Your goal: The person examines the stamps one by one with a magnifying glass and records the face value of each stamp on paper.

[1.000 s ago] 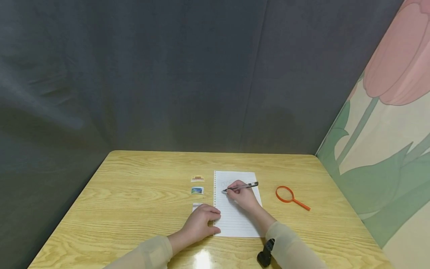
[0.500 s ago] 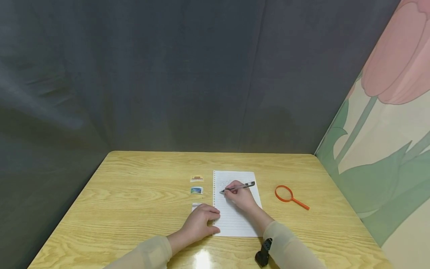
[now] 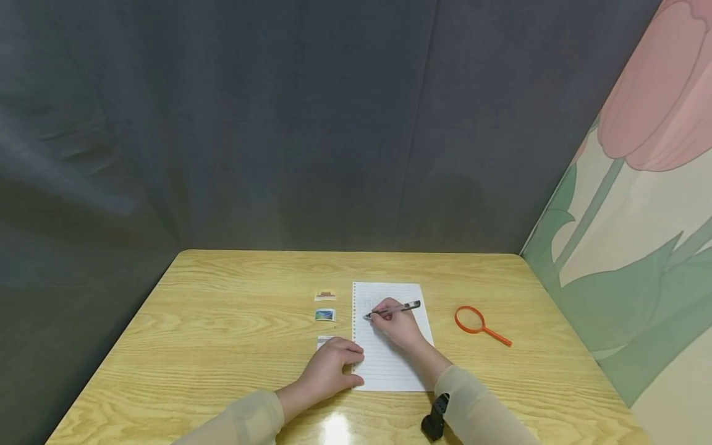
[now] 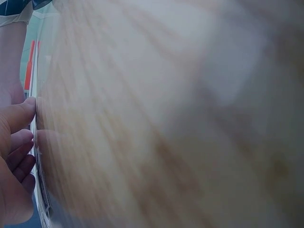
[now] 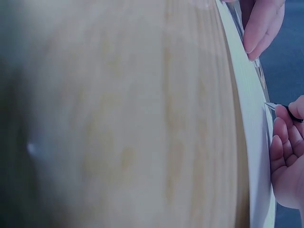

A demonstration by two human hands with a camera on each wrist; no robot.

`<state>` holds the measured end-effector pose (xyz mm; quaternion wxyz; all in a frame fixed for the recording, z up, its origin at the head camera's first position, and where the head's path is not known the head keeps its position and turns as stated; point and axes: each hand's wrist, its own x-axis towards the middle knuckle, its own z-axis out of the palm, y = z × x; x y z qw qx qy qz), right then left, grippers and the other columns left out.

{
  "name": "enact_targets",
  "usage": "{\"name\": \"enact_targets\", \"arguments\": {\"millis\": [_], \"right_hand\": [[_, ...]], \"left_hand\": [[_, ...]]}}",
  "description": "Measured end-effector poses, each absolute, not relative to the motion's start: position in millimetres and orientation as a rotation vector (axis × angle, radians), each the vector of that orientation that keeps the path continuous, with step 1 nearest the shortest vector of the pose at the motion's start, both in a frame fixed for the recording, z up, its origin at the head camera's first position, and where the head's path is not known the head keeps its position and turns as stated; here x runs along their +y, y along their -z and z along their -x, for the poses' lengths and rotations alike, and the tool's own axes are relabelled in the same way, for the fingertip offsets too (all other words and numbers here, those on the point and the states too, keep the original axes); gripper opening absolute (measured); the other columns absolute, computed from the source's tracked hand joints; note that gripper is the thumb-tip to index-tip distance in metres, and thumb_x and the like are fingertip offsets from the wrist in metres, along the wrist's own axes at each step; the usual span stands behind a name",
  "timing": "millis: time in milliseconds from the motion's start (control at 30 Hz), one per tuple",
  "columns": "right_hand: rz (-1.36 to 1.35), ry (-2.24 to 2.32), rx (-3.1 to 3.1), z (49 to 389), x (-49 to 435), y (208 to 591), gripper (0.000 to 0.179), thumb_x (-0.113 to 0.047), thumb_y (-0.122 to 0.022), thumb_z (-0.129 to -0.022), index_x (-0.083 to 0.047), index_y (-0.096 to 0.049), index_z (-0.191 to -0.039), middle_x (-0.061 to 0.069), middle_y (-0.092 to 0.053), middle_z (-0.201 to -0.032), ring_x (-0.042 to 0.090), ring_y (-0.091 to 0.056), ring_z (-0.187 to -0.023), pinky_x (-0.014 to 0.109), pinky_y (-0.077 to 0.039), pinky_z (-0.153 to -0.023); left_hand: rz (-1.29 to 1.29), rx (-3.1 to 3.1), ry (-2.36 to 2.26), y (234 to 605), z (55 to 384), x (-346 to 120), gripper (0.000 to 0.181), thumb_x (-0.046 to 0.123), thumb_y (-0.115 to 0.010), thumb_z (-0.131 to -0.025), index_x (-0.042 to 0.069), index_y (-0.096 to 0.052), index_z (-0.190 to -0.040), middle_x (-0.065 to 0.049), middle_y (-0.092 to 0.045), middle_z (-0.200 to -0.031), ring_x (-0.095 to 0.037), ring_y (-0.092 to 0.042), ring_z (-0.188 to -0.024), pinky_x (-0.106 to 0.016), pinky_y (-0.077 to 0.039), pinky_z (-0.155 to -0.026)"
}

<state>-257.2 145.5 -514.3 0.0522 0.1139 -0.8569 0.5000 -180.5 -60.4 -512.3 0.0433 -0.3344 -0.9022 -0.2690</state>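
Observation:
My right hand (image 3: 398,322) pinches a clear-barrelled pen (image 3: 410,306) with a dark end. The pen's tip is at the upper left part of a lined sheet of paper (image 3: 389,371), just below some faint writing. In the right wrist view the pen tip (image 5: 270,104) meets the paper's surface. My left hand (image 3: 331,364) rests with its fingers relaxed on the sheet's left, punched edge. It partly covers a small pale card (image 3: 325,340). Above that card lie a small blue picture card (image 3: 325,314) and a small yellow and red card (image 3: 326,295).
An orange magnifying glass (image 3: 483,326) lies on the wooden table (image 3: 222,309) to the right of the paper. A black device (image 3: 435,420) hangs at the right wrist. Behind the table hangs a dark curtain (image 3: 300,136); a flowered panel (image 3: 639,247) stands at the right.
The pen in my right hand has shifted very slightly at the start of the line below the writing. My left hand stays on the paper's edge.

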Motion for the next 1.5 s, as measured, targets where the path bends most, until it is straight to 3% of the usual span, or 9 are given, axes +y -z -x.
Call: {"name": "enact_targets", "arguments": {"millis": [300, 967, 1500], "right_hand": [[-0.376, -1.477, -2.672, 255.2, 147.1, 515.0, 0.008, -0.004, -0.072, -0.081, -0.009, -0.066, -0.082, -0.006, -0.062, -0.069, 0.009, -0.050, -0.058, 0.018, -0.039, -0.049], [-0.310, -1.611, -2.622, 248.1, 152.9, 505.9, 0.004, -0.004, -0.068, -0.081, -0.005, -0.066, -0.085, -0.003, -0.062, -0.069, 0.012, -0.051, -0.059, 0.019, -0.039, -0.050], [-0.425, -1.563, -2.621, 248.9, 151.7, 512.9, 0.006, -0.001, -0.069, -0.082, -0.003, -0.065, -0.085, -0.005, -0.062, -0.071, 0.008, -0.051, -0.060, 0.017, -0.040, -0.052]], "left_hand": [[1.028, -2.756, 0.833, 510.5, 179.9, -60.0, 0.039, 0.025, -0.087, -0.076, 0.007, -0.077, -0.109, 0.002, -0.069, -0.115, -0.017, -0.059, -0.111, -0.030, -0.046, -0.100], [1.042, -2.762, 0.829, 509.6, 180.3, -60.5, 0.038, 0.025, -0.086, -0.076, 0.006, -0.077, -0.109, 0.001, -0.069, -0.114, -0.018, -0.059, -0.111, -0.030, -0.047, -0.100], [1.034, -2.761, 0.829, 509.3, 179.9, -60.2, 0.039, 0.025, -0.087, -0.076, 0.007, -0.076, -0.109, 0.002, -0.069, -0.115, -0.018, -0.059, -0.111, -0.031, -0.047, -0.100]]}}
